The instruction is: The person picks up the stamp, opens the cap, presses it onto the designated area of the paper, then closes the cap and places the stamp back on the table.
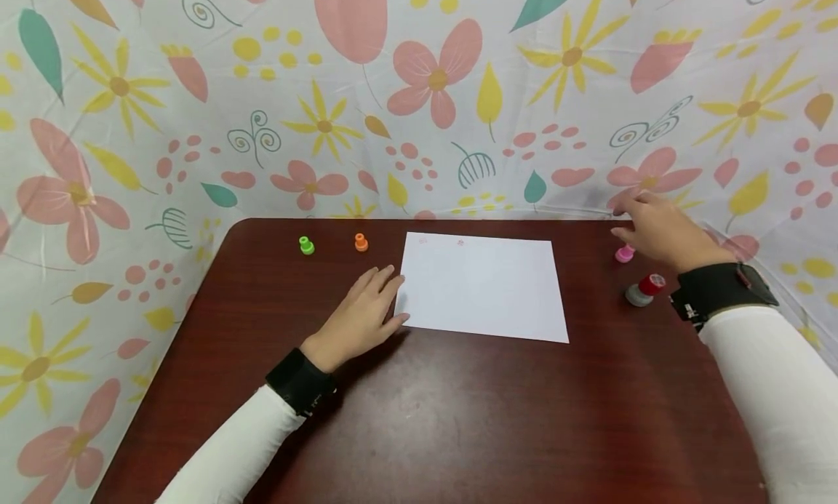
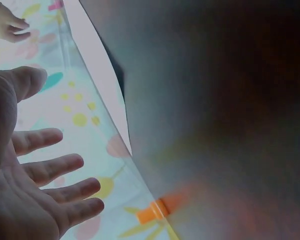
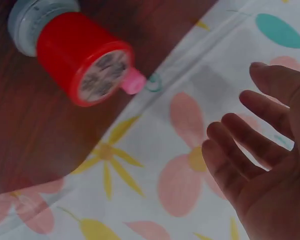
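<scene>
A white sheet of paper lies on the table with two small pinkish-red marks near its top edge. My left hand is at the paper's left edge, fingers spread and fingertips over the margin. Toward the back right, my right hand hovers with fingers loosely bent beside a small pink knobbed piece shaped like a toy stamp. In the right wrist view, nothing sits between the right hand's fingers. Just in front of the pink piece lies a small grey container with a red cap, its round end patterned.
A green knobbed piece and an orange one stand at the back left of the dark wooden table. A flower-printed sheet hangs right behind the table's back edge and down its sides.
</scene>
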Tool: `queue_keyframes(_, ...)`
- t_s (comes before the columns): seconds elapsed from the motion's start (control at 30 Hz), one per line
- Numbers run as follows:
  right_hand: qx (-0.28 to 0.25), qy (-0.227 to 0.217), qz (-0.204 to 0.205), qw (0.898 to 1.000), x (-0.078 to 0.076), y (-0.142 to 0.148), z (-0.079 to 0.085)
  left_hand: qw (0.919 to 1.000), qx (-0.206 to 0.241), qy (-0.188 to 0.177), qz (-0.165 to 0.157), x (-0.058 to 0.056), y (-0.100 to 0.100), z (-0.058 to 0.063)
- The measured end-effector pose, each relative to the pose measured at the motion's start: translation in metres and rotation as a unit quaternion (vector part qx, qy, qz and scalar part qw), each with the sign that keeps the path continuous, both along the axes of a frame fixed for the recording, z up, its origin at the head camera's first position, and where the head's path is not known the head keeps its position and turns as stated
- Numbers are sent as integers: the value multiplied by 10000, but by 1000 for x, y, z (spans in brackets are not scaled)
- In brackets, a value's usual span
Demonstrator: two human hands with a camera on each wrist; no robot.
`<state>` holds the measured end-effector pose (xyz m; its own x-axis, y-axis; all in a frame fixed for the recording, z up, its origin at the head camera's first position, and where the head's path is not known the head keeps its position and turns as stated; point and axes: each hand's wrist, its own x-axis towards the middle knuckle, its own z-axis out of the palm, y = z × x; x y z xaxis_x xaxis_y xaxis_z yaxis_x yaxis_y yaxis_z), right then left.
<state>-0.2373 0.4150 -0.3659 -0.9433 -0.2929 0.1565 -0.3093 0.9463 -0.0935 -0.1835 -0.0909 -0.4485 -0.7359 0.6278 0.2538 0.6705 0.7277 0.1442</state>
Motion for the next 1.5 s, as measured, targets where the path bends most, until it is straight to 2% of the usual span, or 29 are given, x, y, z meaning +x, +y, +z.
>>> queue_keyframes(0.17,306,-816,-205,9960,-12,8,-5,9998,-204,18,21,16,5,0)
queue_keyframes(0.33,398,-1604,-334,9857,-16,20,-16,9986,-510,-116,-24,31,11,-1)
queue_keyframes(0.63,211,-2275,-474,9724,-14,25,-25,9956,-770,-479,-223,52,19,-4)
queue_keyframes(0.73,221,-2304,-564,9712,-13,25,-25,9938,-841,-665,-306,56,22,-4)
queue_keyframes(0.87,386,-2063,-483,9765,-13,24,-27,9913,-899,-899,-325,59,26,-6)
queue_keyframes(1.03,114,-2208,-498,9740,-11,27,-32,9903,-935,-986,-287,62,28,-6)
queue_keyframes(1.27,105,-2217,-593,9732,-13,33,-39,9935,-915,-576,-350,61,28,-1)
queue_keyframes(1.5,333,-1865,-437,9809,-16,26,-26,9959,-735,-454,-283,55,26,5)
